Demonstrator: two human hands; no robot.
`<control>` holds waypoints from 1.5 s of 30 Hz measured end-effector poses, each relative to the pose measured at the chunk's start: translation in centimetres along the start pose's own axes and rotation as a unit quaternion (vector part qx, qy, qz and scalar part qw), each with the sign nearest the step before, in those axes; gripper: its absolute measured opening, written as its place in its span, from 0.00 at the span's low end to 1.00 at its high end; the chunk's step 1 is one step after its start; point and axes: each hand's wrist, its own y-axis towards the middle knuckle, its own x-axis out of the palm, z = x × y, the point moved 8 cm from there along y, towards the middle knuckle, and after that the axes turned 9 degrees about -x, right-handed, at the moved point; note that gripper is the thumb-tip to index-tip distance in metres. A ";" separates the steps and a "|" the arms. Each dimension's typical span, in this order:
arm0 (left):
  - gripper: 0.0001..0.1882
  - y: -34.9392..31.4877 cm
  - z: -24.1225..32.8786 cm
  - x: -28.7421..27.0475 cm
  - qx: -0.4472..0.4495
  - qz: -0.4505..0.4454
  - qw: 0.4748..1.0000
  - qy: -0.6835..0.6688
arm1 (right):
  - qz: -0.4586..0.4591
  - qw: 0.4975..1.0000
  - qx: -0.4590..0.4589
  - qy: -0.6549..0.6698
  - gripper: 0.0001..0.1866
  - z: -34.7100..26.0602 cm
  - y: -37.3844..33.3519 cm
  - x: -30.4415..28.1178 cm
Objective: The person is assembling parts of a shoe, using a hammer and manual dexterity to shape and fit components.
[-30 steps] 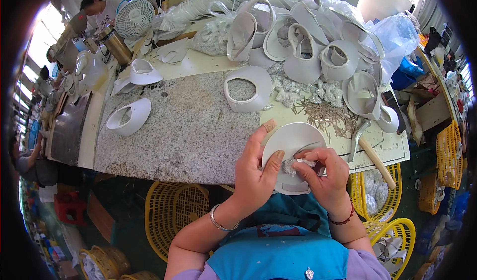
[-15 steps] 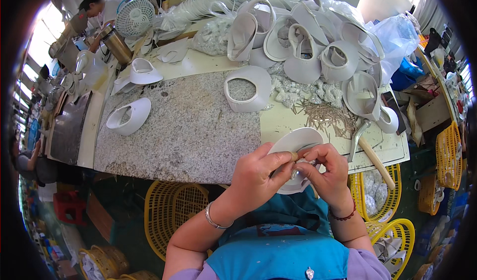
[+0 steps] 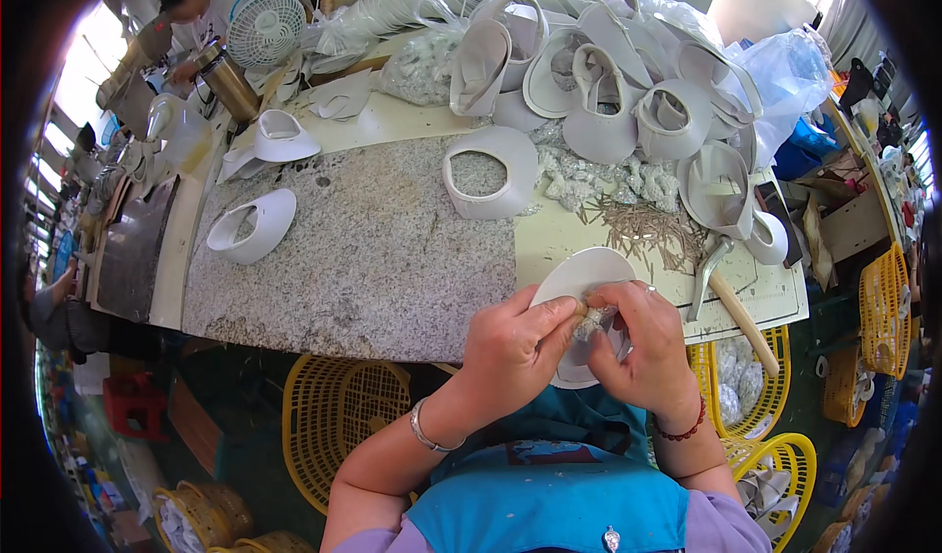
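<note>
In front of my chest I hold a white curved piece with an oval opening (image 3: 581, 266), like a shoe upper. My left hand (image 3: 520, 345) pinches it at its left side, thumb and forefinger pressed together. My right hand (image 3: 643, 345) has its fingers curled over the piece's other side. Between my fingertips shows a small sparkly, whitish ornament (image 3: 590, 325), partly hidden. Right of my hands, a hammer (image 3: 741, 316) with a wooden handle hangs over the table's edge, near a scatter of thin brown strips (image 3: 648, 231).
Similar white pieces lie on the speckled tabletop (image 3: 343, 249), with several heaped at the back (image 3: 601, 111). Plastic bags (image 3: 424, 70), a fan (image 3: 265, 28) and a metal flask (image 3: 230, 84) stand beyond. Yellow baskets (image 3: 339, 396) stand below the table's edge. Another person (image 3: 191, 23) is at far left.
My right fingers have shifted and spread further over the piece, uncovering more of the sparkly ornament. The piece has tilted slightly and shows more of its face. My left hand stays nearly still.
</note>
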 end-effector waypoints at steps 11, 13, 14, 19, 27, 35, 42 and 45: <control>0.08 -0.2 0.1 0.2 -0.012 -0.003 1.000 -0.005 | 0.016 0.999 0.026 0.014 0.13 0.3 -0.2 0.4; 0.08 -0.3 -0.1 0.3 -0.016 -0.006 1.000 -0.008 | 0.022 1.000 0.011 -0.004 0.12 0.3 -0.3 0.6; 0.08 -0.4 -0.2 0.4 -0.020 -0.009 1.000 -0.011 | 0.029 0.999 -0.003 -0.023 0.12 0.2 -0.4 0.6; 0.10 -0.2 -0.2 -0.1 -0.087 0.055 0.987 -0.123 | 0.068 0.996 -0.014 -0.048 0.11 0.0 -0.7 0.4; 0.12 -2.2 -5.1 2.4 -0.332 -0.055 0.868 -0.365 | 0.096 0.988 -0.058 -0.108 0.11 -0.9 -0.9 0.2; 0.12 -2.7 -5.5 3.1 -0.366 -0.037 0.809 -0.458 | 0.064 0.988 -0.031 -0.140 0.10 -0.9 -0.6 0.4; 0.11 -2.7 -4.9 2.7 -0.324 -0.033 0.857 -0.400 | 0.080 0.989 -0.024 -0.122 0.09 -0.9 -0.4 0.3; 0.11 -2.8 -4.8 2.6 -0.322 -0.033 0.863 -0.388 | 0.085 0.988 -0.021 -0.123 0.09 -0.8 -0.5 0.2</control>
